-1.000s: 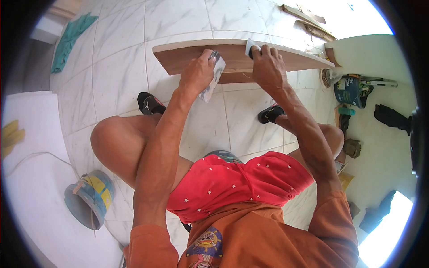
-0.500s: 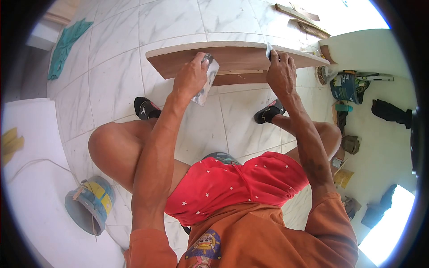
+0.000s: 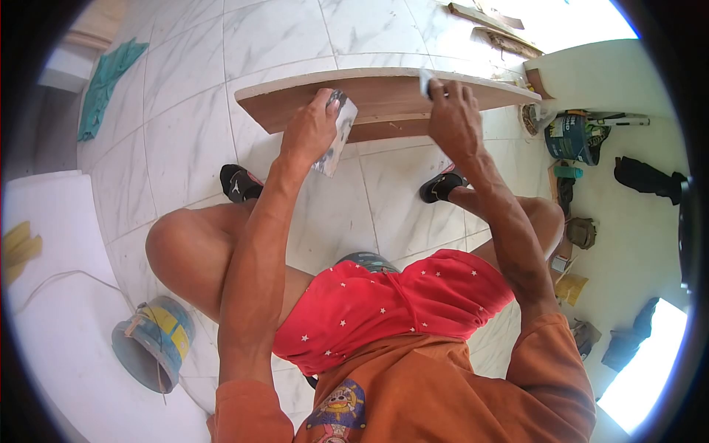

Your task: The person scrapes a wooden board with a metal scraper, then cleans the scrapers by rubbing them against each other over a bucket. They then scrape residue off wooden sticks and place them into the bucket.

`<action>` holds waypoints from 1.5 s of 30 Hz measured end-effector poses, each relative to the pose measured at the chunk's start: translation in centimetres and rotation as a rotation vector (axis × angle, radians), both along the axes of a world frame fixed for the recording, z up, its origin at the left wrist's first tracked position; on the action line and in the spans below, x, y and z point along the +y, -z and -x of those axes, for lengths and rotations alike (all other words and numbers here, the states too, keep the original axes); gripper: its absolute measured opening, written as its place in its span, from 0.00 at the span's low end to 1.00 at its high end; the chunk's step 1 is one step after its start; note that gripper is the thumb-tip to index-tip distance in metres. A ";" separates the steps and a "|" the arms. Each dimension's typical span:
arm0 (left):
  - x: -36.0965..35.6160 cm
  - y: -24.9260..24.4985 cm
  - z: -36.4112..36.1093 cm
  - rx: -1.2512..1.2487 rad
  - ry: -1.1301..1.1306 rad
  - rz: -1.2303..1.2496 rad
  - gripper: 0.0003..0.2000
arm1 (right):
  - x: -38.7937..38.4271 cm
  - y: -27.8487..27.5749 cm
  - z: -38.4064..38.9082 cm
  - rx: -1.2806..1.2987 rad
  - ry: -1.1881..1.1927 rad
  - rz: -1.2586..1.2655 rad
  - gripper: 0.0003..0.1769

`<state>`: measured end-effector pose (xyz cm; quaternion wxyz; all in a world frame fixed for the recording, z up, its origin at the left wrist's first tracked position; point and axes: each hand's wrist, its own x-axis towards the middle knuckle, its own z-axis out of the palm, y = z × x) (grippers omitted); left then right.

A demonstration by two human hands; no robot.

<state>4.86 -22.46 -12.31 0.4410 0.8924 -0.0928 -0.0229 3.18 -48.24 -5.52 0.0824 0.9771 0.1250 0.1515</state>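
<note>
My left hand (image 3: 309, 129) is closed around a flat, light plate smeared with grey and dark patches (image 3: 337, 133), which hangs tilted in front of the board. In my right hand (image 3: 456, 122) is a putty knife (image 3: 426, 83). Its pale blade, slightly blurred, is at the white upper edge of the board; whether it touches cannot be made out. The long brown wooden board (image 3: 273, 111) stretches crosswise beyond both hands, its far edge coated white. My fingers hide most of the knife's handle.
A blue-grey bucket with a yellow patch (image 3: 159, 340) lies tipped at the left, near a thin cord. At right are a dark bucket holding things (image 3: 572, 139) and a teal bottle (image 3: 567, 171). Wood strips (image 3: 484, 18) lie on the tiles at the back; a green cloth (image 3: 107, 88) is at left.
My right hand has moved slightly left along the board's white edge with the putty knife. My left hand has shifted a little left, still holding the smeared plate.
</note>
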 end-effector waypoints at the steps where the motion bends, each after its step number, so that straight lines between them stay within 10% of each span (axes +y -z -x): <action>1: -0.1 0.0 0.0 -0.007 0.000 -0.007 0.17 | -0.7 -0.1 -0.5 0.034 0.070 0.017 0.19; 38: 0.0 0.5 0.0 -0.045 -0.001 0.006 0.16 | -2.3 1.4 -1.7 0.011 0.183 0.154 0.20; 45: 0.1 0.1 -0.1 0.013 0.014 0.016 0.19 | -1.1 -1.6 -0.1 0.101 -0.104 0.008 0.20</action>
